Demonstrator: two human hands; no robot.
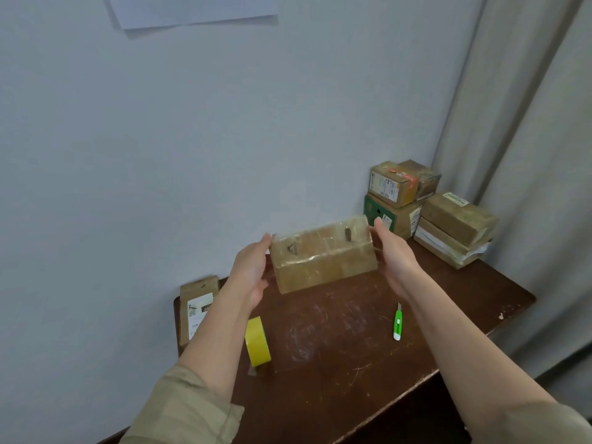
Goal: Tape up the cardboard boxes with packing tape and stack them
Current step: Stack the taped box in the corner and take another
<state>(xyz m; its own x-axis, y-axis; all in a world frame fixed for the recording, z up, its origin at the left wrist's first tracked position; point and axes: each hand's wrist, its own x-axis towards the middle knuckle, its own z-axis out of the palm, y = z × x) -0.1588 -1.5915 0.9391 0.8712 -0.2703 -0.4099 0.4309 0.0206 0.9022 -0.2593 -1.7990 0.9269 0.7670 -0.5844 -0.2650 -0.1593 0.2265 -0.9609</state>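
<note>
A long brown cardboard box (322, 255) wrapped in clear tape is held between my two hands above the back of the dark wooden table (336, 341). My left hand (251, 270) presses its left end and my right hand (392, 254) presses its right end. A roll of yellow packing tape (258, 341) stands on edge on the table, below my left forearm. Two stacks of cardboard boxes stand in the back right corner: one (397, 200) topped by small boxes, one (455, 229) lower, nearer the curtain.
A green utility knife (397, 325) lies on the table under my right forearm. A flat cardboard package (197, 310) leans at the table's left edge against the wall. A grey curtain (528, 139) hangs on the right. The table's front edge runs diagonally at lower right.
</note>
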